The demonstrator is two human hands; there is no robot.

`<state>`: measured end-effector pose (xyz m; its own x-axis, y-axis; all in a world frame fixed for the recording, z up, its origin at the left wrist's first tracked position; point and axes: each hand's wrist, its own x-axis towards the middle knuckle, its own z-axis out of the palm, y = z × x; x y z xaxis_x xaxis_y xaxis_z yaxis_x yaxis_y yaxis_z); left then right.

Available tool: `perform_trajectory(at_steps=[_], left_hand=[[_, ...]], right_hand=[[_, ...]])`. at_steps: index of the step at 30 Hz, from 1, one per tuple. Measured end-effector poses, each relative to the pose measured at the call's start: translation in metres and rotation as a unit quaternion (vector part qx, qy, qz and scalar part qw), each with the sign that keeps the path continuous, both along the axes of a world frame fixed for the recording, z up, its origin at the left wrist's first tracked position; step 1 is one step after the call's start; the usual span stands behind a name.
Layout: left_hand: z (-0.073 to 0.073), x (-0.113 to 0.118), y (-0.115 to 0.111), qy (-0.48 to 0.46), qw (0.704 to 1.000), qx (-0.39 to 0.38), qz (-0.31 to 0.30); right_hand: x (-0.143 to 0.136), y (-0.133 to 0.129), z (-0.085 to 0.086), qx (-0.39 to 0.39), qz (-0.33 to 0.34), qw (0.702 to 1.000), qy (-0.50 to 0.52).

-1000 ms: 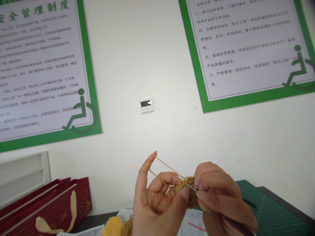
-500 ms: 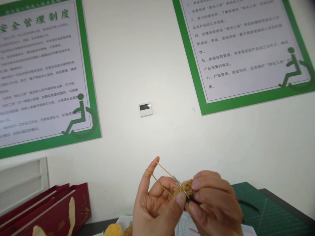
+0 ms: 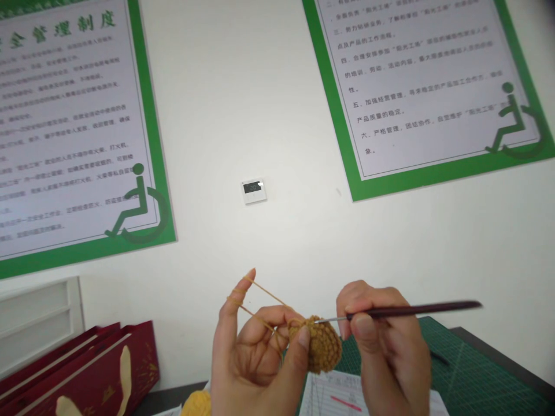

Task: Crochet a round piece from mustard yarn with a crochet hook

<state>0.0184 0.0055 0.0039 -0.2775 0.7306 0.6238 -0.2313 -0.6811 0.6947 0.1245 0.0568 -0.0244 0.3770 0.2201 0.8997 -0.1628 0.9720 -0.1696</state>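
My left hand (image 3: 260, 352) pinches a round, brown-yellow crochet piece (image 3: 323, 345) between thumb and fingers. Its index finger points up, with yarn (image 3: 269, 293) wrapped round it and running down to the piece. In my right hand (image 3: 385, 341) is a crochet hook (image 3: 416, 310) with a dark red handle, held like a pen. The hook's metal shaft reaches left to the upper edge of the piece; its tip is too small to make out against the stitches.
A green cutting mat (image 3: 481, 370) and a printed paper (image 3: 333, 393) lie on the table behind my hands. Yellow yarn (image 3: 197, 403) sits at the lower left, near dark red gift bags (image 3: 139, 358). A thermostat (image 3: 254, 191) and green-framed posters (image 3: 353, 185) are on the wall.
My right hand has turned and moved off the crochet piece, so the hook's handle now shows pointing right. The piece's round face has come into view. My left hand has shifted slightly left.
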Motion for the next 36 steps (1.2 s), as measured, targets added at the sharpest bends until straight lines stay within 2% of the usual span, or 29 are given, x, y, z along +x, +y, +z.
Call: perform_trajectory(at_steps=[2, 3, 6, 7, 9, 11, 17, 27, 36], left_hand=[[0.0, -0.005, 0.002, 0.0, 1.0, -0.016, -0.021], [0.0, -0.007, 0.003, 0.001, 0.999, -0.024, -0.033], [-0.001, -0.011, 0.006, 0.001, 0.996, -0.036, -0.082], [-0.001, -0.011, 0.007, -0.002, 0.994, -0.036, -0.099], [-0.002, -0.009, 0.009, -0.009, 0.992, -0.035, -0.119], [-0.002, -0.008, 0.009, -0.015, 0.992, -0.035, -0.124], [-0.003, -0.009, 0.01, -0.037, 0.986, -0.058, -0.151], [-0.002, -0.006, 0.007, -0.065, 0.983, -0.067, -0.159], [0.001, -0.013, 0.006, -0.014, 0.959, -0.076, -0.272]], right_hand=[[-0.002, 0.003, 0.001, -0.091, 0.124, 0.988, 0.007], [-0.002, 0.004, 0.002, -0.135, 0.194, 0.972, 0.004], [-0.003, 0.004, 0.006, -0.228, 0.411, 0.882, -0.025], [-0.004, 0.004, 0.007, -0.242, 0.465, 0.851, -0.033], [-0.006, 0.005, 0.007, -0.239, 0.519, 0.82, -0.038], [-0.007, 0.006, 0.005, -0.221, 0.522, 0.823, -0.036], [-0.007, 0.008, 0.003, -0.183, 0.476, 0.859, -0.04], [-0.01, 0.005, 0.0, -0.157, 0.477, 0.864, -0.038], [-0.008, 0.004, 0.002, -0.15, 0.456, 0.876, -0.054]])
